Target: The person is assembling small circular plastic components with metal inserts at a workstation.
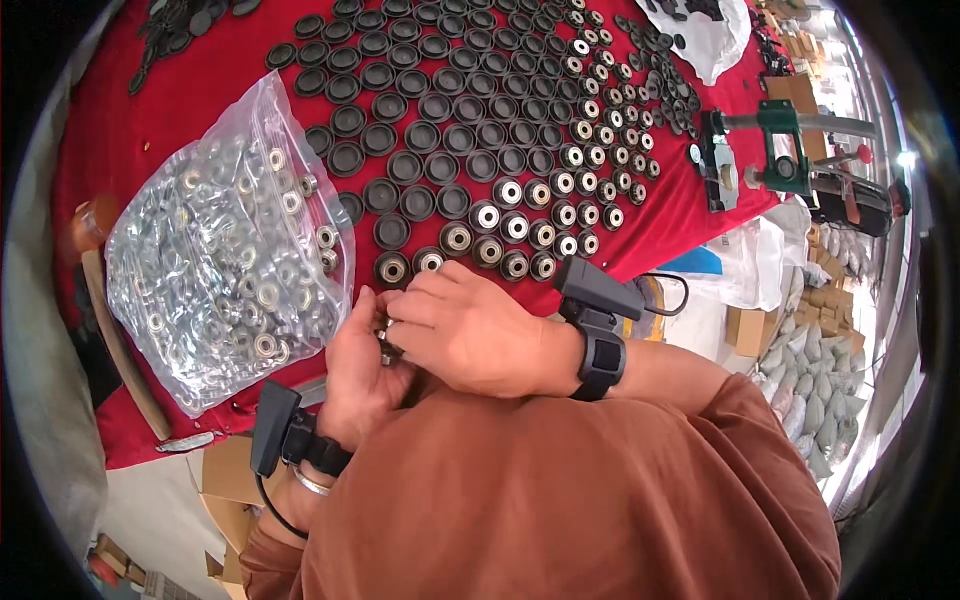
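Observation:
My left hand (362,365) is cupped around a few small metal bearings (387,348), partly hidden by fingers. Over it lies my right hand (470,335), its fingers curled in against the left palm; whatever their tips grip is hidden. Just beyond both hands, black round caps (405,168) stand in rows on a red cloth (240,50). The nearer and right-hand caps carry silvery bearings (457,237) in their middles; the farther ones hold none. Left of my hands rests a clear plastic bag (230,260) full of loose bearings.
A green metal hand press (785,150) stands at the table's right side. Loose black parts (665,80) and a white bag (705,40) lie at the far right. A wooden strip (125,345) runs along the left. Cardboard boxes (750,330) and filled bags (815,390) are on the floor.

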A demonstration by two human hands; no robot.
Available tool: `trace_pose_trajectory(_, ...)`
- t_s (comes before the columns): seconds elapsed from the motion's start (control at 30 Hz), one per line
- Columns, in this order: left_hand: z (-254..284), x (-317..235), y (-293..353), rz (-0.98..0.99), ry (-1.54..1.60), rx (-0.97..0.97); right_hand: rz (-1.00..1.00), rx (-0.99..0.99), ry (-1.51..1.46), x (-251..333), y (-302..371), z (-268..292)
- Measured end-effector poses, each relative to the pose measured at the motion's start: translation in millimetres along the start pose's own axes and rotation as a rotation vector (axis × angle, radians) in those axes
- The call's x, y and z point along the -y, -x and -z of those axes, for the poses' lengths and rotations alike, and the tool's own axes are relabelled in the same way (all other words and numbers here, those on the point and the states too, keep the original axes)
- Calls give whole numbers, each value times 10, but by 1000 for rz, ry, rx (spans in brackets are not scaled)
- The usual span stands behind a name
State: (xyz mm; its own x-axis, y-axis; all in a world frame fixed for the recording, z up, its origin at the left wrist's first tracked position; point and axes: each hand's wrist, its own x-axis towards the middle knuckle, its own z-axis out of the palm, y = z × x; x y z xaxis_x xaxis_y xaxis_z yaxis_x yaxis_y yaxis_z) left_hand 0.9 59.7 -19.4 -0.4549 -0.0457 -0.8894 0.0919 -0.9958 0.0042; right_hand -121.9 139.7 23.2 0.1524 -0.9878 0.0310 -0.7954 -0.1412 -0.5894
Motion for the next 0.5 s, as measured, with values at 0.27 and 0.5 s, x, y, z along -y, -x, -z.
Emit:
trace_pose_trajectory(0.27, 27, 16, 45, 8, -12, 35, -254, -257, 53, -437, -215, -17)
trace_pose_trajectory(0.5, -27, 4, 94, 30, -75, 47, -175, -170, 252, -466, -332, -178)
